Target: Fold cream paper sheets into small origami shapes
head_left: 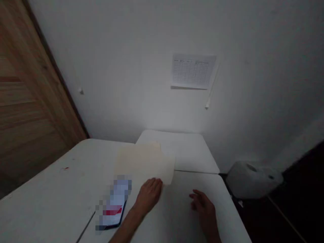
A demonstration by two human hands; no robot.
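Observation:
A cream manila folder (144,162) lies flat on the white table (50,189). My left hand (149,194) rests palm down on the table at the folder's near edge, fingers together and touching it. My right hand (202,204) hovers over the table to the right of the folder, fingers loosely spread, holding nothing. A phone (113,206) with a lit screen lies just left of my left forearm.
A second white tabletop (182,148) abuts the far side. A printed sheet (192,71) hangs on the white wall. A wooden door (27,101) stands at left. A white bin-like object (253,179) sits on the dark floor at right.

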